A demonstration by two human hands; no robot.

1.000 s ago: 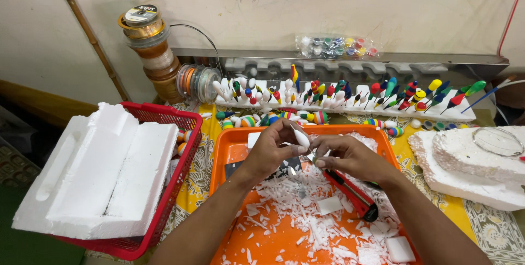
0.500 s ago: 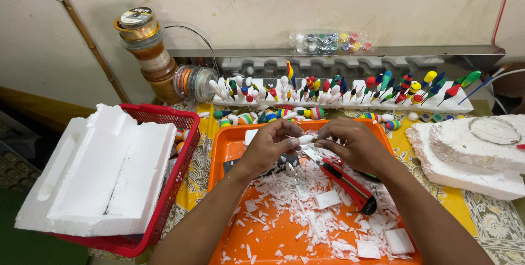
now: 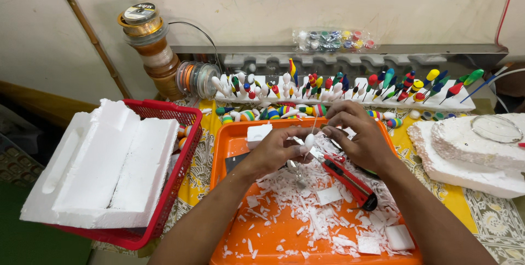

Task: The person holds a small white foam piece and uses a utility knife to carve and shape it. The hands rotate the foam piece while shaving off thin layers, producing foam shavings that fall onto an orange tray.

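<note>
Right now I have both forearms coming in from the bottom edge, meeting over the far half of the orange tray (image 3: pixel 235 150). My left hand (image 3: pixel 279 150) is curled palm inward, its fingers (image 3: pixel 298 134) pinched together on a small white foam float (image 3: pixel 309 141), an oval bead with a thin stick rising from its top. My right hand (image 3: pixel 355 136) arches just beside it, knuckles up; its fingers (image 3: pixel 334 113) are closed on the upper part of that thin stick, so the float sits between the two hands, just above the tray.

Directly under my right fingers lies a red utility knife (image 3: pixel 350 177), slanting toward the near right, on a heap of white foam shavings (image 3: pixel 306 210) and small cut foam squares (image 3: pixel 398 236). A white foam block (image 3: pixel 257 132) sits on the tray just left of my left fingers.

Beyond the fingers, a long white foam strip (image 3: pixel 339 101) carries a row of painted floats (image 3: pixel 383 84) stuck upright, with more lying loose in front of it. Well to the left, a red basket (image 3: pixel 183 139) holds large foam slabs (image 3: pixel 104 161); spools of line (image 3: pixel 150 46) stand behind it. To the right, rough foam pieces (image 3: pixel 470 155) rest on the yellow-clothed table (image 3: pixel 202 172), one with a clear round lid (image 3: pixel 496 128) on it.
</note>
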